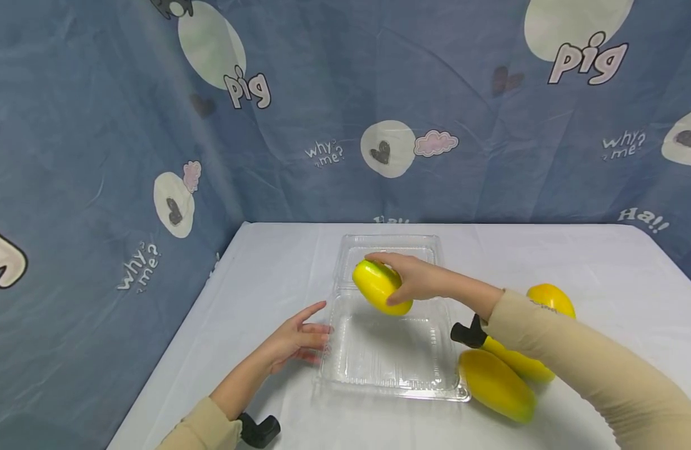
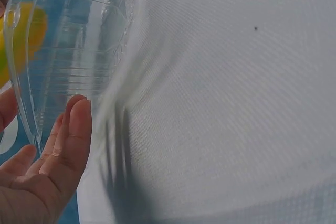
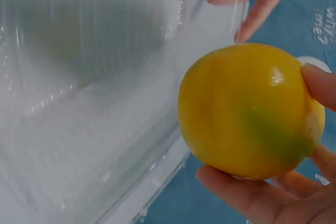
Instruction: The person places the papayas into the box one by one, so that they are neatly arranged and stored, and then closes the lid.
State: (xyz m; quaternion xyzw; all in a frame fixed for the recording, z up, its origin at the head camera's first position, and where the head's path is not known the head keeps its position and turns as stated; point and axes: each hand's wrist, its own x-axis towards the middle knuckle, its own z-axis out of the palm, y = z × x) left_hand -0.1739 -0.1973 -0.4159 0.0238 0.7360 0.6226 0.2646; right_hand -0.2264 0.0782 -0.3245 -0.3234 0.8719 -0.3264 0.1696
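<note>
My right hand (image 1: pixel 421 278) grips a yellow mango (image 1: pixel 376 287) with a green patch, fingers on the far side and thumb on the near side. The mango is held above an open clear plastic clamshell box (image 1: pixel 390 369), which lies flat with its lid part at the back. In the right wrist view, the same mango (image 3: pixel 247 114) looks round and yellow-orange. Beside the box's left edge is my left hand (image 1: pixel 294 340), its fingers extended. The left wrist view shows those fingers (image 2: pixel 79 129) close against the clear wall; whether they touch is hard to tell.
Right of the box lie more yellow fruits: one near its front corner (image 1: pixel 497 384), one partly under the right sleeve (image 1: pixel 528 365), and one farther back (image 1: pixel 550 297). Black wrist camera mounts (image 1: pixel 261 431) show at both sleeves. A patterned blue curtain (image 1: pixel 334 94) hangs behind the white table.
</note>
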